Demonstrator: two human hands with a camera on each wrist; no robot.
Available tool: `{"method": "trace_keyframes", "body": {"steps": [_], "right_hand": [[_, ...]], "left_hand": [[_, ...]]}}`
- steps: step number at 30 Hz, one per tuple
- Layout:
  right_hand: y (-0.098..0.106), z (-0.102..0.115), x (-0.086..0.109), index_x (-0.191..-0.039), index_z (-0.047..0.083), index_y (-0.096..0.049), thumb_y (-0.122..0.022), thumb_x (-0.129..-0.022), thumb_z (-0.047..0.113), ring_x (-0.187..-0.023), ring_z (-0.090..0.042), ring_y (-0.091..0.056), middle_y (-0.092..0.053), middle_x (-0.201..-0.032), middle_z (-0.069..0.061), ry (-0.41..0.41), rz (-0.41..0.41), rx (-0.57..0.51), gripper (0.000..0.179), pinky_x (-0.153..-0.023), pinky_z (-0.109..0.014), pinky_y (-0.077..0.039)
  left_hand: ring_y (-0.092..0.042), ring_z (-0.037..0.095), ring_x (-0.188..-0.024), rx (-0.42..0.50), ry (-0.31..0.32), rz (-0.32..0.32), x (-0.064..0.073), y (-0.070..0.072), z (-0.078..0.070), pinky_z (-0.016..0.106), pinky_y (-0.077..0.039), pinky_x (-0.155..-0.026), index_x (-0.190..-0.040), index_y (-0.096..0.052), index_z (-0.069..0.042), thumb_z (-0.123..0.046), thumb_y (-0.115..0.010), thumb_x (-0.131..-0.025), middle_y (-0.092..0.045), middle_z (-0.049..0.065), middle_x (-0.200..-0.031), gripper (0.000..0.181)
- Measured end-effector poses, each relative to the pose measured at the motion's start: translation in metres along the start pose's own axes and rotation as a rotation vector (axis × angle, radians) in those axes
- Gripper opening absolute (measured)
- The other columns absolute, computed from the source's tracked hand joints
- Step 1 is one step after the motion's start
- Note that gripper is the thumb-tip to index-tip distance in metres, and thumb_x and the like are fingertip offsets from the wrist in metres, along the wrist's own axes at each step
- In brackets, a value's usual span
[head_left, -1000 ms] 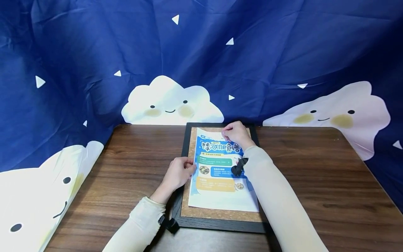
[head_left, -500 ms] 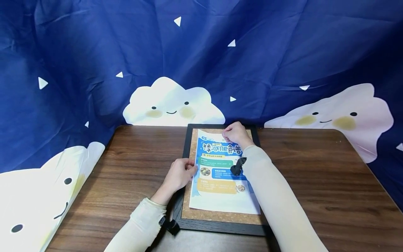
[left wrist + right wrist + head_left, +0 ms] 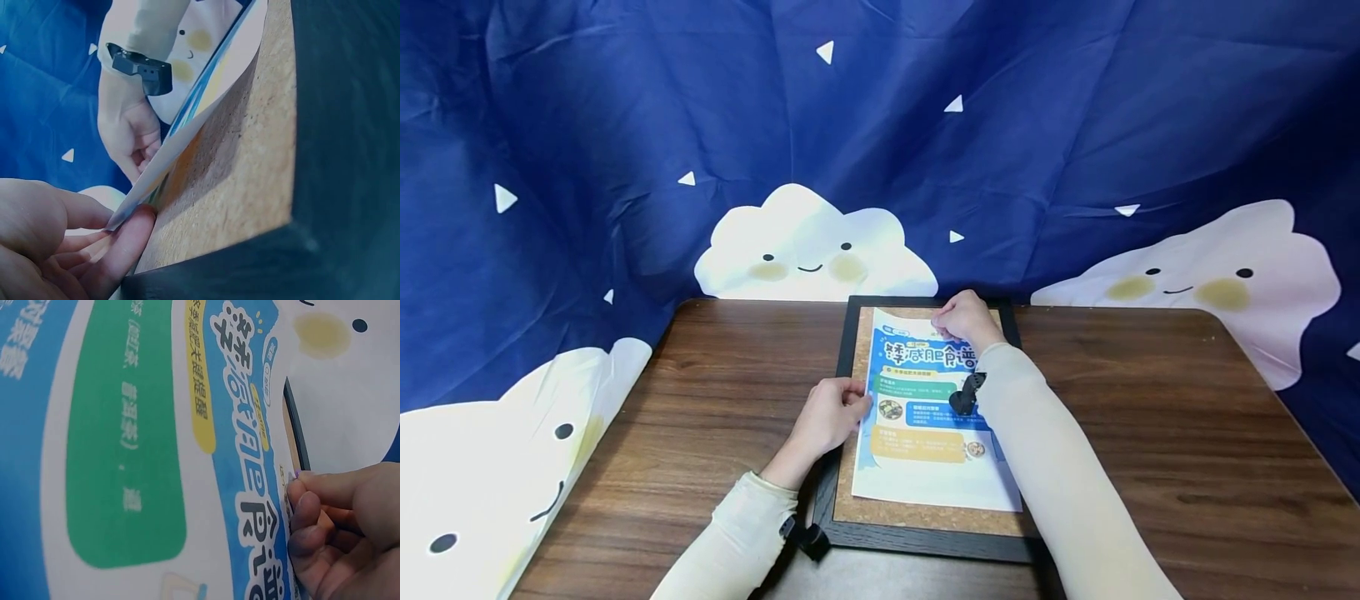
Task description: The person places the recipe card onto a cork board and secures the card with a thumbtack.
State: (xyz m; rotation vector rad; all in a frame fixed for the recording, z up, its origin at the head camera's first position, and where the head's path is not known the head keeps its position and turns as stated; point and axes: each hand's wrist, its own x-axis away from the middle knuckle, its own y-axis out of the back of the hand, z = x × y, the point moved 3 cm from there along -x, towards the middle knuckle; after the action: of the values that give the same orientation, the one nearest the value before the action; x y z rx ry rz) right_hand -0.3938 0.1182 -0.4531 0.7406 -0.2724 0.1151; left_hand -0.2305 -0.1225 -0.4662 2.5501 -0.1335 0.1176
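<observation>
A printed paper poster (image 3: 925, 486) in blue, green and yellow lies over a cork board (image 3: 936, 514) with a black frame. My left hand (image 3: 823, 418) pinches the poster's left edge. In the left wrist view, that edge is raised off the cork (image 3: 231, 181) between thumb and fingers. My right hand (image 3: 968, 320) is at the poster's top edge, right of its middle. The right wrist view shows a small purple pushpin (image 3: 297, 474) between thumb and fingertips, mostly hidden. Whether its point touches the paper I cannot tell. The right forearm covers the poster's right side.
A brown wooden table (image 3: 1150, 417) carries the board, whose far edge lies close to the table's back edge. Behind it hangs a blue curtain (image 3: 880, 100) with white clouds. Small black cameras (image 3: 812, 542) are strapped to both wrists.
Both hands keep their places on the poster. The whole view has shifted slightly, moving the scene a little down and right in the picture.
</observation>
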Motion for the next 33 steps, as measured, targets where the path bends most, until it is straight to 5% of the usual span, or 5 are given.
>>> {"method": "trace_keyframes", "body": {"steps": [10, 17, 33], "right_hand": [[0.004, -0.006, 0.004, -0.082, 0.002, -0.071, -0.072, -0.104, 0.021, -0.055, -0.016, -0.057, -0.061, -0.058, -0.001, -0.063, 0.022, -0.002, 0.029, -0.059, -0.028, -0.047], [-0.001, -0.013, 0.004, -0.096, -0.001, -0.066, -0.072, -0.104, 0.018, -0.053, -0.016, -0.062, -0.06, -0.065, -0.003, -0.124, 0.054, -0.153, 0.021, -0.052, -0.027, -0.053], [-0.003, -0.017, 0.005, -0.096, 0.002, -0.065, -0.072, -0.104, 0.024, -0.052, -0.015, -0.064, -0.062, -0.066, -0.004, -0.069, 0.01, -0.105, 0.024, -0.053, -0.027, -0.057]], "left_hand": [[-0.065, 0.013, -0.07, 0.011, 0.01, 0.017, -0.001, -0.002, 0.0, 0.028, -0.06, -0.063, -0.12, -0.074, 0.003, -0.01, -0.068, -0.105, -0.07, 0.008, -0.087, 0.021], [-0.065, 0.013, -0.069, 0.005, 0.004, 0.016, -0.001, 0.0, 0.001, 0.028, -0.06, -0.063, -0.119, -0.075, 0.003, -0.009, -0.068, -0.105, -0.07, 0.008, -0.087, 0.02], [-0.067, 0.012, -0.071, 0.006, 0.006, 0.024, 0.0, 0.001, 0.001, 0.028, -0.061, -0.064, -0.12, -0.074, 0.004, -0.01, -0.068, -0.105, -0.072, 0.008, -0.09, 0.022]]}}
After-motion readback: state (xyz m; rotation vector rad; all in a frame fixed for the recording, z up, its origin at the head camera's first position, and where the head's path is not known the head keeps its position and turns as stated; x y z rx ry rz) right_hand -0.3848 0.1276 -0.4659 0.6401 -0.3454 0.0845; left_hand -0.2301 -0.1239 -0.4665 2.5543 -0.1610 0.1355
